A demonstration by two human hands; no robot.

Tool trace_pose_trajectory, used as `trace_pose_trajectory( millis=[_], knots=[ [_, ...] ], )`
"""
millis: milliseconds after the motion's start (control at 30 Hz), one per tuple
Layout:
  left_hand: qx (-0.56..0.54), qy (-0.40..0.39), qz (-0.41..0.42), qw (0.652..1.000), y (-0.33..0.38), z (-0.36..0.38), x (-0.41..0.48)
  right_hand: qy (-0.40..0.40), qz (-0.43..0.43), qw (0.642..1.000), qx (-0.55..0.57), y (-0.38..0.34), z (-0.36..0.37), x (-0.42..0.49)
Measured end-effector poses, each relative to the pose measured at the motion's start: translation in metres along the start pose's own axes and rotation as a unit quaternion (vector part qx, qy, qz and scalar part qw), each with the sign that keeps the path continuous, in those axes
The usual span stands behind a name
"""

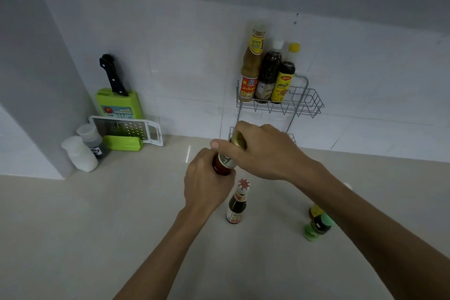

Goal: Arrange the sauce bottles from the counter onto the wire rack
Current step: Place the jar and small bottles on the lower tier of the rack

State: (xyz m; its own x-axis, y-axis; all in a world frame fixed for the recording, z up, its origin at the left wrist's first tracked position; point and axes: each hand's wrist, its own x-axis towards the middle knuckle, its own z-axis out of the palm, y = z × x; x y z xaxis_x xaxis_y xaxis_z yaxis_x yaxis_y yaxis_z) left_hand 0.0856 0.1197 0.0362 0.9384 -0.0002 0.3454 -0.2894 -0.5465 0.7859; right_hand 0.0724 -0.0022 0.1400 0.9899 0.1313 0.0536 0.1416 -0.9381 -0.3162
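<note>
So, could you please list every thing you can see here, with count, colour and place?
Wire metal rack: one, grey, on wall.
Sauce bottles in upper basket: three, tan, dark, yellow-labelled.
Red-brown held bottle: one, above counter.
Dark bottle with red-white cap: one, on counter.
Green-capped bottles: apparently two, right, on counter.
Green knife block with black knife: one, left.
White grater: one, left.
Pale plastic shakers: two, left corner.
Left hand: holds the bottle body.
Right hand: around its top.

Left grip [207, 185] and right grip [263, 151] closed
</note>
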Motion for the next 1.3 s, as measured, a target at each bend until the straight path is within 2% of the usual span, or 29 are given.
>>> trace_pose_trajectory(
  millis=[67,133,200,267,333,400,500,567,667,733,833,933,1133,1300],
  knots=[
    [0.000,-0.018,0.015,1.000,-0.007,0.005,0.012,0.001,0.020,0.994,0.112,0.009,0.009,0.005],
    [-0.016,-0.055,0.009,0.998,-0.004,0.009,0.023,0.043,0.040,0.989,0.132,0.016,0.019,0.013],
    [-0.062,-0.144,-0.004,0.988,0.002,0.009,0.035,0.081,0.053,0.989,0.114,0.021,0.018,0.021],
    [-0.101,-0.274,-0.015,0.956,-0.001,0.008,0.049,0.107,0.062,0.990,0.074,0.029,0.012,0.029],
    [-0.079,-0.354,-0.028,0.931,-0.014,0.011,0.062,0.128,0.071,0.988,0.057,0.038,0.004,0.034],
    [-0.054,-0.341,-0.023,0.938,-0.028,0.021,0.071,0.156,0.078,0.981,0.084,0.048,-0.002,0.037],
    [-0.054,-0.272,0.004,0.961,-0.032,0.040,0.082,0.203,0.094,0.955,0.197,0.061,0.002,0.042],
    [-0.054,-0.229,0.027,0.971,-0.028,0.049,0.090,0.178,0.124,0.947,0.239,0.072,0.010,0.046],
    [-0.040,-0.191,0.076,0.978,-0.028,0.065,0.097,0.093,0.179,0.957,0.211,0.091,0.024,0.056],
    [-0.015,-0.179,0.087,0.980,-0.034,0.079,0.101,0.099,0.210,0.947,0.222,0.101,0.032,0.064],
    [-0.036,-0.231,0.053,0.971,-0.045,0.095,0.105,0.087,0.202,0.960,0.174,0.109,0.040,0.078],
    [-0.071,-0.291,0.058,0.952,-0.052,0.104,0.120,0.084,0.171,0.969,0.159,0.113,0.040,0.086],
    [-0.076,-0.284,0.061,0.954,-0.069,0.113,0.163,0.136,0.102,0.959,0.227,0.127,0.062,0.098],
    [-0.018,-0.299,0.101,0.949,-0.085,0.129,0.180,0.164,0.075,0.963,0.198,0.142,0.099,0.106]
  ],
)
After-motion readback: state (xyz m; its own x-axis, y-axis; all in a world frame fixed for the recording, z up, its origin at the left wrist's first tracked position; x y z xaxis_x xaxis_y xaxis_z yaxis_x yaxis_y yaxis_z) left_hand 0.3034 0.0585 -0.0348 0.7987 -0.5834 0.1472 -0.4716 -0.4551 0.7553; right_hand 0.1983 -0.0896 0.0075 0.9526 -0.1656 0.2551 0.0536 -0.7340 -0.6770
